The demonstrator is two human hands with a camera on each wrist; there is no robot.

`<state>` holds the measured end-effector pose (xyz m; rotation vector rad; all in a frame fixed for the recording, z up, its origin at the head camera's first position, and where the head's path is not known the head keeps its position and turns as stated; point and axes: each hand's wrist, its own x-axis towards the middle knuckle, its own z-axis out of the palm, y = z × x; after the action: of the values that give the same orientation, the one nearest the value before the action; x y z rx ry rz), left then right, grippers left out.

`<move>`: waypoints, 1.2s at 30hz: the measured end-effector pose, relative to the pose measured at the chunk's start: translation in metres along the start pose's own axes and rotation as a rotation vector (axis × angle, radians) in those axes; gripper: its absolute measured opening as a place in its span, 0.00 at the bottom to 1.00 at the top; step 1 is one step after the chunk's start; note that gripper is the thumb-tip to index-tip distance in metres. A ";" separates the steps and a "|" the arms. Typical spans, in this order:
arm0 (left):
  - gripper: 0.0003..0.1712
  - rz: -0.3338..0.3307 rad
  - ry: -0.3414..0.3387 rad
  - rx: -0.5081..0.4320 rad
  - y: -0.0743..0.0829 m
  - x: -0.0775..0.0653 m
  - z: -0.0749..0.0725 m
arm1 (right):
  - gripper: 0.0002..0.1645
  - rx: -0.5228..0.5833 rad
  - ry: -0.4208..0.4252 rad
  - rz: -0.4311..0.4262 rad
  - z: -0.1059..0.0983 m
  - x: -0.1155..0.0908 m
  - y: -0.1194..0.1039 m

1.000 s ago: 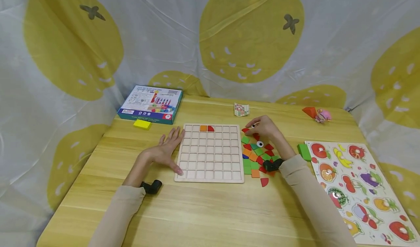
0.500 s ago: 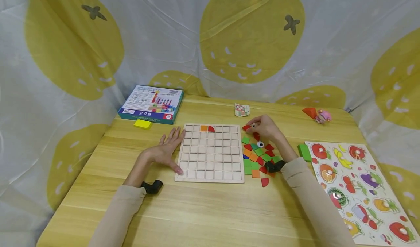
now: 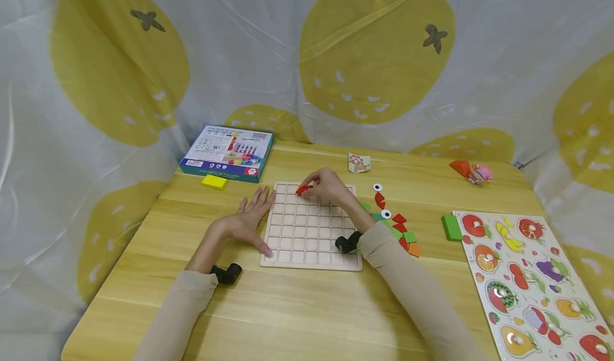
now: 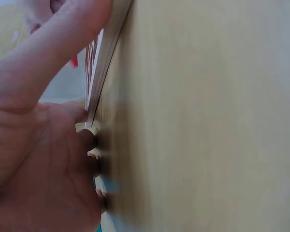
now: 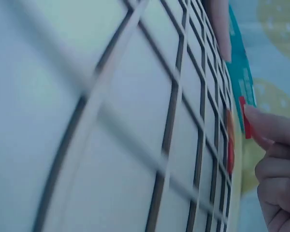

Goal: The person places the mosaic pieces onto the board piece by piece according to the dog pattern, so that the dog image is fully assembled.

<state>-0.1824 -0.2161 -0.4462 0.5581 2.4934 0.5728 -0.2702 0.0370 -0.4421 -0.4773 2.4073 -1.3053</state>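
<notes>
A wooden grid board [image 3: 310, 243] lies flat on the table. My left hand [image 3: 247, 223] rests against its left side with fingers spread, thumb on the near-left corner; the left wrist view shows that thumb [image 4: 53, 53] over the board's edge. Over the board's far rows, my right hand [image 3: 328, 186] pinches a thin red piece [image 3: 303, 189] between thumb and fingertips. In the right wrist view this red piece [image 5: 245, 117] is held apart from the board, near an orange tile [image 5: 229, 123] and a red quarter-round tile [image 5: 231, 157] set in the grid. The head view hides those two.
Loose red, green and orange tiles [image 3: 409, 237] lie right of the board, partly behind my right forearm, with two eye discs [image 3: 377, 187]. Around them are a pattern card [image 3: 359, 162], green block [image 3: 451, 227], fruit puzzle [image 3: 527, 275], pink figurine [image 3: 480, 174], box [image 3: 227, 153] and yellow block [image 3: 214, 182].
My right hand has moved left from the tile pile to above the board's far rows, carrying the red piece. My left hand keeps its place on the board. The head view has shifted slightly.
</notes>
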 end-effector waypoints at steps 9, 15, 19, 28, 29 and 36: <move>0.86 -0.003 0.000 0.000 0.001 0.000 0.000 | 0.11 -0.047 0.038 0.014 0.022 0.021 -0.008; 0.86 -0.001 0.002 0.006 -0.001 0.001 0.000 | 0.13 -0.044 0.030 0.004 0.023 0.023 -0.005; 0.86 0.003 0.003 0.004 -0.001 0.001 0.000 | 0.14 -0.036 0.028 0.014 0.022 0.023 -0.005; 0.86 0.004 0.001 0.010 0.002 0.002 0.000 | 0.18 0.038 0.006 0.028 -0.015 0.001 0.001; 0.86 0.005 0.001 0.009 0.002 0.002 0.000 | 0.18 0.040 0.015 0.026 -0.024 -0.005 0.004; 0.86 0.001 0.001 -0.003 -0.002 0.001 0.001 | 0.14 -0.053 0.081 0.096 -0.091 -0.059 0.040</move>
<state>-0.1828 -0.2166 -0.4482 0.5576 2.4931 0.5776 -0.2653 0.1507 -0.4211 -0.3243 2.5032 -1.2455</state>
